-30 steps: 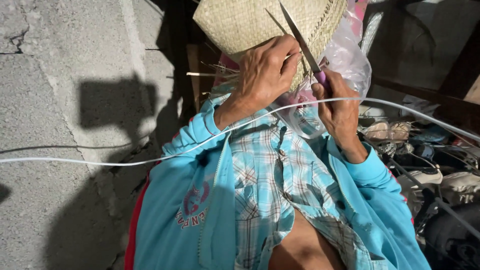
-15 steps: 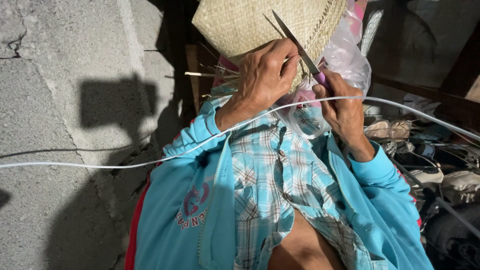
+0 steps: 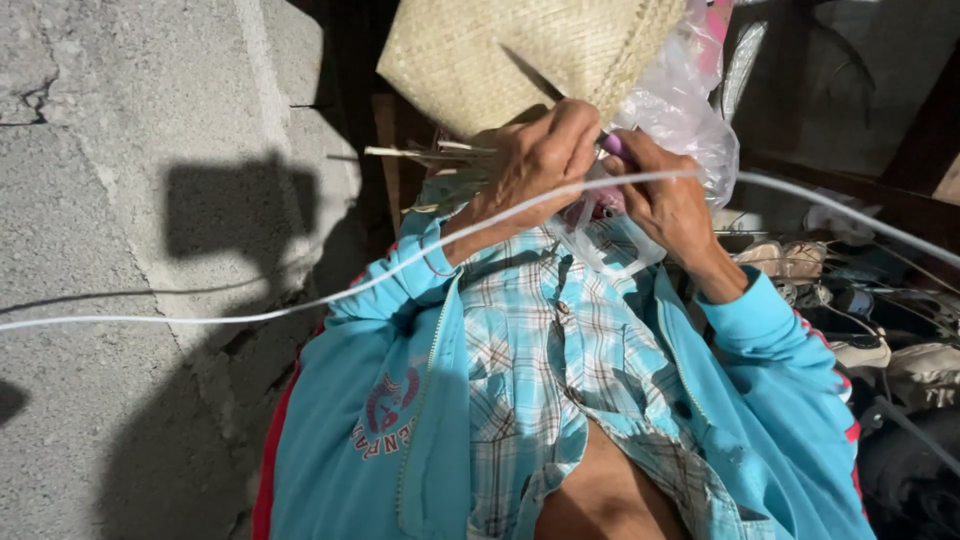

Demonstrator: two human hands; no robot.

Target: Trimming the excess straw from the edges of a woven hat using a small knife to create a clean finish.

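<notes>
**Two hands at the lower edge of a woven straw piece**

Seen from above, looking down a chest in a plaid shirt (image 3: 545, 350) and an open turquoise jacket (image 3: 400, 420) with a red stripe down its side. Held up in front of the chest, at the top of the view: a pale woven straw piece (image 3: 500, 50), flat-plaited, its lower edge meeting both hands.

Left hand (image 3: 535, 160): fingers curled closed over the lower edge of the straw piece, knuckles up, gripping the weave. Loose straw strips (image 3: 420, 152) sticking out sideways just beside this hand, toward the wall.

Right hand (image 3: 665, 200): fingers closed around a small purple handle (image 3: 615, 145), thumb pressed against the left hand's fingers. A thin dark blade (image 3: 530, 72) rising from that spot, slanted across the face of the straw piece. Hard to tell whether blade and handle are one tool.

A clear plastic bag (image 3: 690, 110) bunched behind the right hand and hanging below both hands against the shirt.

A white cord (image 3: 300, 305) stretched across the whole view, passing in front of both wrists.

Along the left side: a rough grey concrete wall (image 3: 120, 200) with shadows on it. At the right edge: a dim heap of worn shoes (image 3: 860, 350), blurred in the dark.
</notes>
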